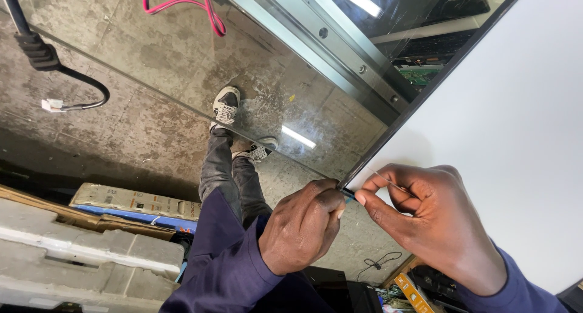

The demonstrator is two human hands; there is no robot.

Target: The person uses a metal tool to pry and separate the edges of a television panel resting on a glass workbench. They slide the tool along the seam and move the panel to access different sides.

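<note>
Large flat white panel with thin black edge (516,125) fills right side, leaning over grey concrete floor (152,125).

Progress, judged: narrow strip or film (348,194) at panel's lower corner just started; nearly whole black edge left untouched.

Left hand (303,225) curled, fingers pressed together on corner. Right hand (425,216) pinches strip, thumb and forefinger closed, wrist bent inward. Hands touching at corner. Person's sneakers (226,106) below.

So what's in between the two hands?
In the head view, the bottom corner of the big white panel and its thin black edge lie between the left hand and the right hand. Both hands pinch something small and bluish there.
</note>
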